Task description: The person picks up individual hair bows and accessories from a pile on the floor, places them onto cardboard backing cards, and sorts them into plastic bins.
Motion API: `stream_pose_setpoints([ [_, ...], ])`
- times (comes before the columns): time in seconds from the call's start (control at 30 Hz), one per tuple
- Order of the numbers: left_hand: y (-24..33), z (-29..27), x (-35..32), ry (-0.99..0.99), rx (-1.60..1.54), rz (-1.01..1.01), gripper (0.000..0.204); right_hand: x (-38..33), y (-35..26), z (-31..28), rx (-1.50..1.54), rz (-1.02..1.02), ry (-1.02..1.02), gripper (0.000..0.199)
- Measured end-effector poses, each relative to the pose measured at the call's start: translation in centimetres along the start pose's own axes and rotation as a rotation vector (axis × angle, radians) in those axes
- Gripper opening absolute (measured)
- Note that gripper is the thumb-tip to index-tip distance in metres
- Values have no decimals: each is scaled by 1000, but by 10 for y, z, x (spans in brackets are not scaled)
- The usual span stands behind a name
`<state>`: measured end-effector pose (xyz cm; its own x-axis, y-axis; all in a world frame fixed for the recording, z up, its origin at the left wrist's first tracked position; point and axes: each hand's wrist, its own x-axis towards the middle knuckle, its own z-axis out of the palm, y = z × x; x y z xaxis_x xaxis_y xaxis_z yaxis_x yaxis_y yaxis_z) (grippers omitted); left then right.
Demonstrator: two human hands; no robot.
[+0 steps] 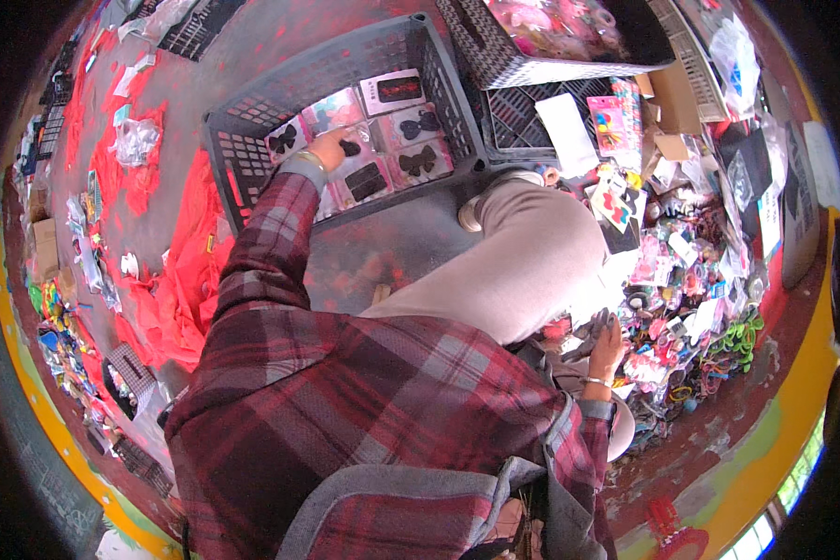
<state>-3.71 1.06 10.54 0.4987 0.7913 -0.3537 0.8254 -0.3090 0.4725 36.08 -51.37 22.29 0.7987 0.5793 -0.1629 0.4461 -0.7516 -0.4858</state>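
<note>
**Grey crate filling up, big pile still to go**

Plastic first, head view: the dark grey slatted plastic crate (252, 140) already holds a layer of clear-wrapped cards with black bow hair clips (418, 161). The left hand (329, 145) reaches into it, fingers closing on one black bow piece (351, 147), with more cards all around that grip. The right hand (605, 343) sits back by the knee, clenched on dark clips (583, 334). Just beyond that grip lies a heap of loose colourful hair accessories (691, 308), seemingly unsorted, so I'd guess lots remains.
</note>
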Motion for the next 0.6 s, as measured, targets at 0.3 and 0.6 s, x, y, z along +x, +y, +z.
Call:
stream_pose_setpoints([
  [0.3,6,98,75,-344,161,311,24,-76,1,14,-99,204,6,41],
  [0.6,-23,104,26,-124,159,-52,43,1,-25,13,-128,141,-129,37],
])
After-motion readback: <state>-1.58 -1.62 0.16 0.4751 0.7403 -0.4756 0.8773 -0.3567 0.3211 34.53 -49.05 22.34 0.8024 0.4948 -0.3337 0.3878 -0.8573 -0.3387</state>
